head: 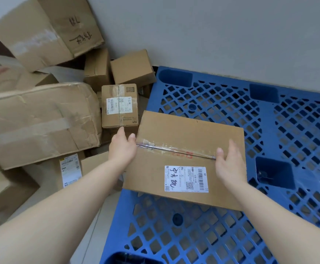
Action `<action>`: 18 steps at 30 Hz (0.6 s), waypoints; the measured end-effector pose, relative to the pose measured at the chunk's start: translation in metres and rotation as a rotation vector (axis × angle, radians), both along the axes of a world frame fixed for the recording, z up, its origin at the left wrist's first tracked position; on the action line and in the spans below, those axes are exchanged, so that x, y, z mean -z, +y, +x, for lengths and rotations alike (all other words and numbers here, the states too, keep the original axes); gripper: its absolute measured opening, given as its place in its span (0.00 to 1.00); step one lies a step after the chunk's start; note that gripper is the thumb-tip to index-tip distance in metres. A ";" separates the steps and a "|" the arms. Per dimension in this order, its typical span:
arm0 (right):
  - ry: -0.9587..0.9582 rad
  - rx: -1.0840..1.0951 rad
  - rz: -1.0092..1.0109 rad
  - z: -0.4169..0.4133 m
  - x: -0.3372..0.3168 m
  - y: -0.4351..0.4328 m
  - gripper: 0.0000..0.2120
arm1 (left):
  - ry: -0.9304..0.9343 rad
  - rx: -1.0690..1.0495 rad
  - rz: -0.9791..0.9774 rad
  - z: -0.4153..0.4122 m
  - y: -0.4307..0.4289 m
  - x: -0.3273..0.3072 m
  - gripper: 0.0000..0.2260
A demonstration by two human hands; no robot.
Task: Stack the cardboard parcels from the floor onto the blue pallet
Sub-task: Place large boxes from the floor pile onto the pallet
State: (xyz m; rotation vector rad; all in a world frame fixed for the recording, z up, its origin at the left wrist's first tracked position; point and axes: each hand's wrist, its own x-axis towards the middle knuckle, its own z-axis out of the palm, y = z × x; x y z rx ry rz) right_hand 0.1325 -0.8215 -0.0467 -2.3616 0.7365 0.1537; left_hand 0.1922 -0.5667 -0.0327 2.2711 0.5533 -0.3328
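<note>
A flat cardboard parcel (184,134) with a taped seam and a white shipping label is held between both hands over the left edge of the blue pallet (231,103). My left hand (122,145) grips its left side, thumb on the top face. My right hand (229,164) grips its right side, thumb on the tape seam. The pallet's lattice top carries no other parcel. More cardboard parcels lie piled on the floor to the left, among them a small labelled box (119,105) and a large dented box (39,122).
A grey wall (212,31) runs behind the pallet and the pile. A big open carton (46,29) leans at the top left, with small plain boxes (131,68) below it. Pale floor (90,225) shows beside the pallet's near left edge.
</note>
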 end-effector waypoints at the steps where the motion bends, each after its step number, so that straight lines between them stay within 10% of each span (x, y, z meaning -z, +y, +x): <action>1: -0.004 -0.018 0.023 0.002 -0.015 0.011 0.26 | -0.004 -0.017 -0.010 -0.004 0.007 -0.011 0.24; 18: -0.139 -0.440 0.217 0.012 -0.210 0.212 0.25 | -0.037 -0.356 -0.066 -0.090 0.187 -0.188 0.23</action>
